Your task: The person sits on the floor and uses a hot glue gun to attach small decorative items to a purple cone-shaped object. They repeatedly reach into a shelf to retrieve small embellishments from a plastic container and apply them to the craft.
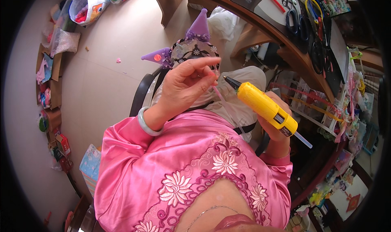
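My right hand (276, 119) is closed around a yellow hot glue gun (262, 105), its black nozzle pointing up and left and a clear glue stick (303, 139) sticking out of its back end. Just left of the nozzle, my left hand (189, 82) pinches a small pink piece (215, 74) between thumb and fingers. A thin translucent pink strip or stick (227, 105) runs down from these fingers. Beyond the left hand lies a dark, decorated headpiece (196, 50) with purple cones (199, 25), beads and white snowflake shapes; its near part is hidden by the hand.
A wooden desk edge (268, 27) curves across the upper right, with several scissors (292, 21) and a phone (336, 4) on top. Cardboard boxes (56, 67) line the left wall. A printed bag (88, 9) stands on the floor. Craft supplies fill a rack (314, 109) at right.
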`<action>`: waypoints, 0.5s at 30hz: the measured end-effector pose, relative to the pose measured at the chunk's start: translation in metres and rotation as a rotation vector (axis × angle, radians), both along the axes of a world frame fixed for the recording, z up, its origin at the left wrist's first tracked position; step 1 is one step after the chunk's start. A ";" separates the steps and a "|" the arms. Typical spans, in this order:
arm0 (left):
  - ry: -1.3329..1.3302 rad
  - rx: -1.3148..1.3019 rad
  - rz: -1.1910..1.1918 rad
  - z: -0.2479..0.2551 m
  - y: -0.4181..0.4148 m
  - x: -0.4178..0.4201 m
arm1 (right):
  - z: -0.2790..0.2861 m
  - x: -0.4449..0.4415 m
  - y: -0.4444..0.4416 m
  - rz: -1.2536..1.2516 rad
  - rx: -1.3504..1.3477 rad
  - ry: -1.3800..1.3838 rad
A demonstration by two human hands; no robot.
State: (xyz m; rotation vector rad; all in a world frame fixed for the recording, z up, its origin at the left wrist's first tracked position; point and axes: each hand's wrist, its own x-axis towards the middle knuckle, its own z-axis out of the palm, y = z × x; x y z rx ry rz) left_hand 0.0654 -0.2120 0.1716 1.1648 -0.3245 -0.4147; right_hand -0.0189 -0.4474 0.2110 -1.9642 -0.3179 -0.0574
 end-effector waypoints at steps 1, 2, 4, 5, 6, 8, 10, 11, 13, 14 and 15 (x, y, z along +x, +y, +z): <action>-0.001 0.019 -0.007 -0.001 0.000 0.000 | 0.000 0.000 0.000 -0.003 0.001 0.001; -0.002 0.038 -0.013 -0.002 0.000 0.001 | 0.000 0.001 0.001 -0.006 0.002 0.003; 0.016 0.044 -0.020 -0.002 0.002 0.001 | 0.000 0.001 0.002 -0.008 -0.002 0.009; 0.036 0.030 -0.024 0.000 0.002 0.000 | -0.002 0.001 0.002 -0.011 -0.008 0.015; 0.056 0.014 -0.033 0.002 0.001 0.000 | -0.002 0.000 0.002 -0.019 -0.015 0.020; 0.037 0.049 -0.041 0.004 0.000 0.000 | -0.002 0.001 0.003 -0.011 -0.003 0.028; 0.043 0.056 -0.047 0.004 0.000 0.000 | -0.003 0.003 0.002 0.004 0.000 0.020; 0.059 0.045 -0.050 0.003 0.000 -0.001 | -0.005 0.003 0.002 0.013 -0.004 0.009; 0.086 0.019 -0.056 0.003 -0.001 -0.001 | -0.006 0.003 0.002 0.016 0.002 0.012; 0.098 0.002 -0.060 0.004 -0.001 -0.001 | -0.007 0.003 0.002 0.009 0.011 0.025; 0.108 -0.015 -0.063 0.005 -0.001 -0.001 | -0.007 0.003 0.002 0.002 0.020 0.038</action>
